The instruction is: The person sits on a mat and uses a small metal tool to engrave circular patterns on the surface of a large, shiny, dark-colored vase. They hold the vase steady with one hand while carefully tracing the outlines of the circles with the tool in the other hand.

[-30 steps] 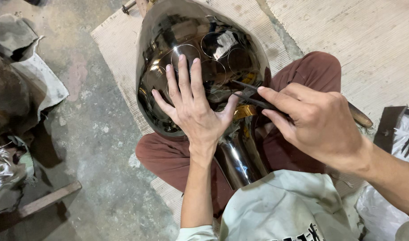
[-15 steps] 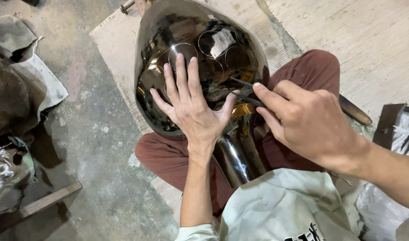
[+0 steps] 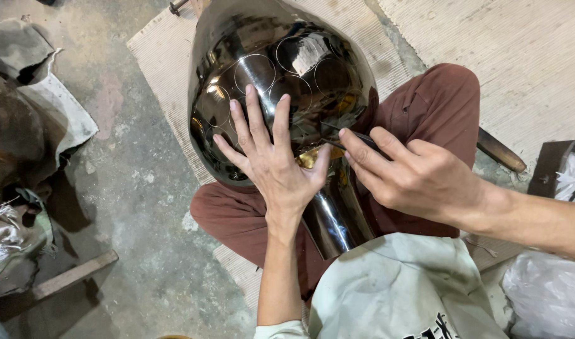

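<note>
A large glossy black vase with thin scribed circles on its belly lies tilted across my lap, its neck pointing toward me. My left hand is spread flat on the vase's lower belly, fingers apart. My right hand pinches a thin dark engraving tool, whose tip touches the vase just right of my left thumb. A patch of gold colour shows where the tip works.
I sit cross-legged in maroon trousers on a woven mat over a concrete floor. Grey cloth and a dark object lie at the left, a wood plank at lower left, white plastic at lower right.
The vase has turned slightly under my hands, so more scribed circles show. My right hand has shifted a little down and left with the tool. My left hand stays flat.
</note>
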Motion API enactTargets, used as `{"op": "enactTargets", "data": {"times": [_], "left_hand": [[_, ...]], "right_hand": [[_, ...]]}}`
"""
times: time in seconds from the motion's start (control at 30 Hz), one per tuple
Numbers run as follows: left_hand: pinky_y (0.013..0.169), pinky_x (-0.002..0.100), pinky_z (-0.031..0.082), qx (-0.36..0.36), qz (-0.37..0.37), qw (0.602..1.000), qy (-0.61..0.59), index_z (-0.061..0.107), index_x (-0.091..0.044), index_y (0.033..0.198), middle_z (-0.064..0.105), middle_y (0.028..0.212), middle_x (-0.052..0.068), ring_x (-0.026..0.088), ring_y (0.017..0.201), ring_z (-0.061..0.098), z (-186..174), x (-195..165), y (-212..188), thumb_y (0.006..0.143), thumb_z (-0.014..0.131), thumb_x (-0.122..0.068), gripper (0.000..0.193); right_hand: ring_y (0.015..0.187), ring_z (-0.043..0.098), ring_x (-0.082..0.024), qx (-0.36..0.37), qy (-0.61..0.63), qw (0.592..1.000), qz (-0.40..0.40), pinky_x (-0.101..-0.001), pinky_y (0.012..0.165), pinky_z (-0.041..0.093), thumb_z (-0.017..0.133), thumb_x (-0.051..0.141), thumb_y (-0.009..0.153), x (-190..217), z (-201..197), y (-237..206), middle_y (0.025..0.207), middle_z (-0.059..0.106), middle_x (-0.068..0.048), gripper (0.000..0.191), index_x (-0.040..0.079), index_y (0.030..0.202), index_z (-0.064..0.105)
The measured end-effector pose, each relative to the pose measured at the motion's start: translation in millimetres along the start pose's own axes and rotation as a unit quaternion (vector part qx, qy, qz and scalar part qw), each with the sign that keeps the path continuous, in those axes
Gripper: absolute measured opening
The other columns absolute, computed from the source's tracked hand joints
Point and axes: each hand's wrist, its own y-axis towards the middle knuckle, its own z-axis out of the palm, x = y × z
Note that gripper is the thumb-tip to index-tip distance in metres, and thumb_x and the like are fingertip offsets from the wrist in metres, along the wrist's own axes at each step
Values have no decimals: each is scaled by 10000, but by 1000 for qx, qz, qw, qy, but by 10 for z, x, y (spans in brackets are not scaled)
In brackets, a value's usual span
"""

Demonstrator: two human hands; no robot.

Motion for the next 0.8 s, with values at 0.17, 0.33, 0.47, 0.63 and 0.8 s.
{"op": "enactTargets", "data": {"times": [0.17, 0.33, 0.47, 0.63, 0.8], "left_hand": [[1255, 756, 22, -1, -12, 1000, 7, 449, -222, 1543, 234, 1715, 120, 372, 1617, 150, 20, -11, 11, 724, 857, -418, 935], [1258, 752, 22, 1, -14, 1000, 8, 442, -223, 1547, 234, 1715, 111, 364, 1616, 152, 31, -9, 7, 723, 862, -418, 945], [1258, 754, 19, -7, -9, 1000, 6, 435, -228, 1550, 230, 1715, 107, 360, 1615, 151, 44, -5, 2, 725, 863, -419, 949], [1260, 751, 22, -5, -12, 1000, 5, 439, -228, 1551, 232, 1716, 105, 356, 1618, 153, 40, -8, 5, 725, 866, -422, 949], [1264, 742, 30, 1, -13, 1000, 9, 438, -228, 1551, 232, 1717, 106, 354, 1618, 154, 22, -23, 19, 706, 855, -424, 963]], "right_hand": [[992, 728, -203, 4, 0, 1000, 3, -189, 442, 464, 678, 137, 896, 3, -16, 20, 1289, 730, -73, 183, 95, 1011, 815], [998, 730, -204, 3, -5, 1000, 1, -188, 450, 466, 665, 135, 894, 7, -19, 10, 1288, 726, -82, 204, 80, 1019, 816], [987, 735, -211, 10, -9, 1000, -3, -181, 418, 445, 662, 130, 891, 11, -5, -4, 1294, 727, -83, 190, 92, 999, 813], [991, 737, -218, 15, -5, 1000, -6, -183, 414, 449, 661, 128, 896, 17, 10, -5, 1299, 723, -91, 184, 89, 997, 809], [953, 744, -231, 25, 23, 999, -9, -207, 432, 496, 648, 90, 870, -20, -10, 26, 1273, 726, -138, 248, 66, 1067, 798]]}}
